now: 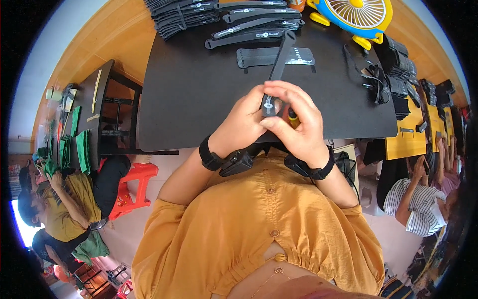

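Observation:
Close in front of my chest, over the near part of the black table [199, 94], both hands hold a black fabric strap [283, 60]. Its long free end points away from me and has a rounded tip. My left hand [241, 122] is closed on the strap's near end, where a white print shows. From the other side my right hand [302, 117] pinches the same end, thumb below and fingers over it. A small yellow and black object [294, 118] shows by my right palm; its kind is mostly hidden. Beyond my hands lies a flat stack of straps [259, 58].
Loose black straps [249, 34] and a banded bundle [181, 20] lie at the far edge. A blue and yellow fan [356, 15] stands far right, near a dark cable [379, 87] and strap piles [398, 74]. People work at side tables; a red stool [137, 187] stands left.

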{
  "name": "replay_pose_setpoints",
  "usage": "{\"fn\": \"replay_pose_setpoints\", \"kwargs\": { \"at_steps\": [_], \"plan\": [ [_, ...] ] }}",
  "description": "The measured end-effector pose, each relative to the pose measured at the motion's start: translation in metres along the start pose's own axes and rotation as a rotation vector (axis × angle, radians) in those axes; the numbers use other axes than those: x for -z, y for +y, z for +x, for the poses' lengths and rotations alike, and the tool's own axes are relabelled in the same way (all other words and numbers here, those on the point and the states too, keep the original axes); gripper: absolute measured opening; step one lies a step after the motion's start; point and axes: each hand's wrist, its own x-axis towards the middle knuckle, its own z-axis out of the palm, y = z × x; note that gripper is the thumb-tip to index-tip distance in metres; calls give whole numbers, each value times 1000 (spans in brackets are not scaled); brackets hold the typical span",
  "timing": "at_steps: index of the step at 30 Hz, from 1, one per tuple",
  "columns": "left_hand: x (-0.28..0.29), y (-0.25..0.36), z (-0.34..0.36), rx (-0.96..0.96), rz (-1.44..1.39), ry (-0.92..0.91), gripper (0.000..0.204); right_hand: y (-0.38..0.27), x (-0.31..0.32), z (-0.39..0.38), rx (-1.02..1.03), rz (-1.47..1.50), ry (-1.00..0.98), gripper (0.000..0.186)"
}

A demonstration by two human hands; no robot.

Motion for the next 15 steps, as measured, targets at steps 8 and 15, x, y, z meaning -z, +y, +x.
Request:
{"fn": "replay_pose_setpoints", "kwargs": {
  "at_steps": [8,15],
  "plan": [
    [-5,26,-14,284,39,-211,26,18,28,12,-626,533,408,19],
    [17,22,-7,393,107,-349,40,25,35,20,-629,767,301,19]
  ]
}}
